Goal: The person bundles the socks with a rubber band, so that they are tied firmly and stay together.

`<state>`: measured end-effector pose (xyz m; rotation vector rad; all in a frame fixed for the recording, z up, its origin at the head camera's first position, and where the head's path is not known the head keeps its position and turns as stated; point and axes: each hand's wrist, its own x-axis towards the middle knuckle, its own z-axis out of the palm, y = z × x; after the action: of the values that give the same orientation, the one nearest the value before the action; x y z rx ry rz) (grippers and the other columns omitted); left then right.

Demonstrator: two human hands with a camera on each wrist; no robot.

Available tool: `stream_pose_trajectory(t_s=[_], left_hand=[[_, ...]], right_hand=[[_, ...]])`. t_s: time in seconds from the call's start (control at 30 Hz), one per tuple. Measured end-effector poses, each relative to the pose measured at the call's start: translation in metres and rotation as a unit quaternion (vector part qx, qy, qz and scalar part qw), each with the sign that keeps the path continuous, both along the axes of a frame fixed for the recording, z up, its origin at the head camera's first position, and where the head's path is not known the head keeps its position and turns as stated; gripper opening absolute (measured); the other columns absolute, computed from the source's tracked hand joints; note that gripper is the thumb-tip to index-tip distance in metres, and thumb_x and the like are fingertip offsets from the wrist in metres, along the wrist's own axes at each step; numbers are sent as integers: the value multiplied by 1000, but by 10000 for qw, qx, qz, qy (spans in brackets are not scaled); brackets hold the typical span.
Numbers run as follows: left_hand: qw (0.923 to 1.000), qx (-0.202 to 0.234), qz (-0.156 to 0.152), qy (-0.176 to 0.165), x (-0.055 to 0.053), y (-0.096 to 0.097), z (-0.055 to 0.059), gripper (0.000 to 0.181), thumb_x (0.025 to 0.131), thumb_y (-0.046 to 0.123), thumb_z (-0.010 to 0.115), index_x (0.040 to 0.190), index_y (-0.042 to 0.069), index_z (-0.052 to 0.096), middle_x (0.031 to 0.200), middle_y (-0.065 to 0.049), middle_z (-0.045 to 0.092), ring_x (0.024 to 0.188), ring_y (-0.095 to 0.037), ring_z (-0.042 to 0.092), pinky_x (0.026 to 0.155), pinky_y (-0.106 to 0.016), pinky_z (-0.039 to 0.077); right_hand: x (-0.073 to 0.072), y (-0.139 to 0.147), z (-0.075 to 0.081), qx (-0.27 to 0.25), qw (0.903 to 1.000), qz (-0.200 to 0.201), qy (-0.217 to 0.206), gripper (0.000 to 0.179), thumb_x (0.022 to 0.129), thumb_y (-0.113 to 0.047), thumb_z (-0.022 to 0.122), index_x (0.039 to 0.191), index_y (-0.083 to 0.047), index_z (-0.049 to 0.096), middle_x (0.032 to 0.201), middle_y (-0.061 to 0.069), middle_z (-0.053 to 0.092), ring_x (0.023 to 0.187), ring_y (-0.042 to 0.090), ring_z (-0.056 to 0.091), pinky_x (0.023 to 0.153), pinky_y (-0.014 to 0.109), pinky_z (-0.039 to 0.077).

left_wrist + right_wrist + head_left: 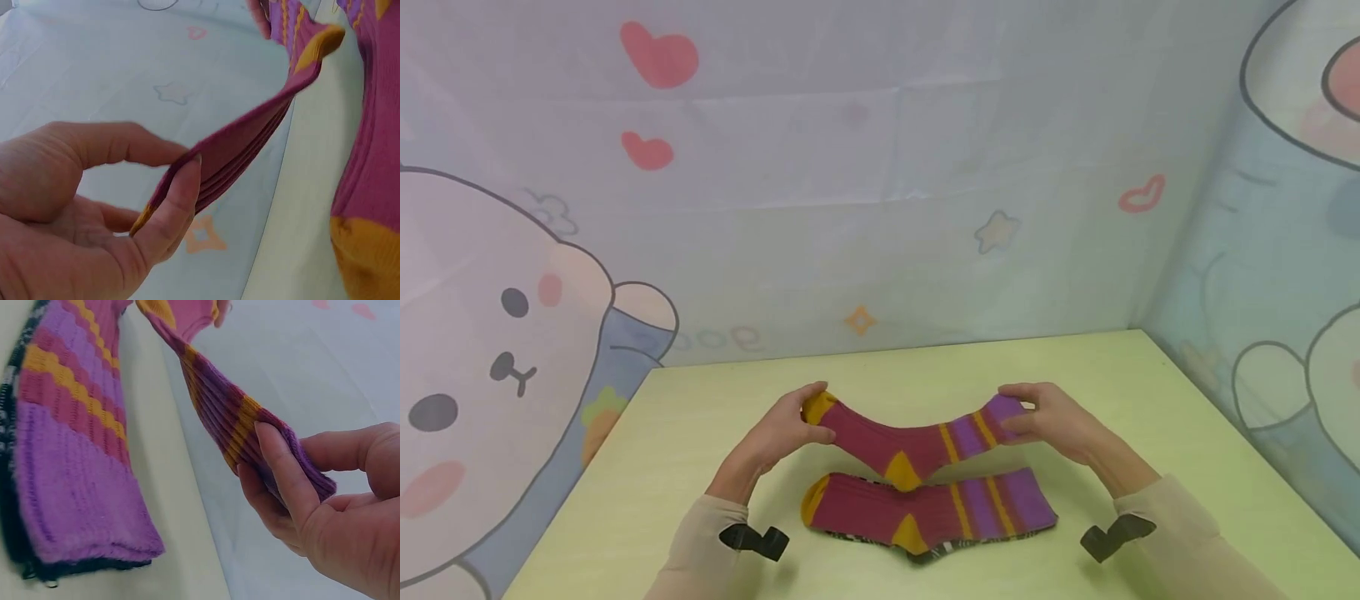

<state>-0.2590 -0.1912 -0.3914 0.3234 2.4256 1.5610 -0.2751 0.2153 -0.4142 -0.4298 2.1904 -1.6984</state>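
Observation:
A maroon sock [880, 435] with a yellow toe, yellow heel and purple striped cuff hangs slightly sagging between both hands. My left hand [788, 423] pinches its toe end between thumb and fingers. At the other end my right hand [1054, 417] pinches the purple cuff, seen close in the right wrist view with the ribbed cuff [250, 428] between thumb and fingers. Just in front, a matching maroon sock [865, 507] lies flat on the table, toe to the left. Under it shows the edge of a dark patterned sock [12, 456], mostly hidden.
The pale yellow-green table [715, 392] reaches back to a cloth backdrop [820, 250] printed with hearts, stars and cartoon animals. More of this cloth stands along the left and right sides. Black camera mounts [756, 540] sit at both sleeves' cuffs.

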Motion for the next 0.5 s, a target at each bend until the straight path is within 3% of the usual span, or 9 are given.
stream_pose_trajectory(t_s=[0.1,0.23,0.5], left_hand=[[9994,-12,-330,-76,5,-1,0,81,86,0,71,154,-3,28,138,-23,46,117,-34,54,90,-36,52],[9976,-44,-678,-147,11,-1,-1,81,86,2,73,154,-3,27,140,-22,45,124,-37,50,94,-38,51],[9960,-204,-848,-193,22,0,-1,82,84,3,75,153,-3,31,138,-19,47,124,-37,50,98,-44,48]], right_hand=[[8,2,-3,201,9996,178,49,68,91,-3,64,147,16,30,154,36,23,111,33,63,92,43,52],[18,3,-8,42,9991,407,-53,70,89,0,63,147,18,29,154,38,20,115,33,60,90,44,53],[29,9,-7,-129,9984,483,-256,71,88,3,62,147,20,25,153,41,17,112,36,62,88,44,54]])
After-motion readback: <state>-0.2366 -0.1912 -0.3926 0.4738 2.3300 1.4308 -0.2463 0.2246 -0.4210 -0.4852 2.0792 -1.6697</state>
